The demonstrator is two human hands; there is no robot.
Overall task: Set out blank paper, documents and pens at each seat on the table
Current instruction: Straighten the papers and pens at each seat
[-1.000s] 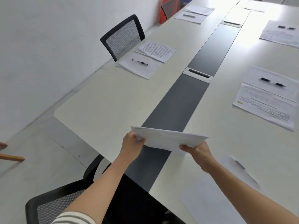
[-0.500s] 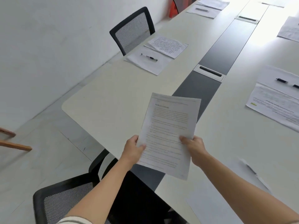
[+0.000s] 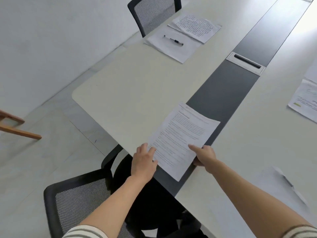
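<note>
A printed document lies low over the near end of the long white table, partly across its dark centre strip. My left hand pinches the sheet's lower left edge, thumb on top. At the lower right edge my right hand pinches it, with fingers curled underneath. At the far-left seat a pen rests on blank paper beside another printed document. A blank sheet with a pen on it lies at my near right.
A black mesh chair stands at the table's near end, below my arms. Another chair stands at the far-left seat. A cable slot sits in the centre strip. More papers lie at the right edge. A wooden frame stands on the floor.
The document, held edge-on in the air a second ago, was tipped to face me and has come down flat toward the table's near end. Both hands kept hold of it.
</note>
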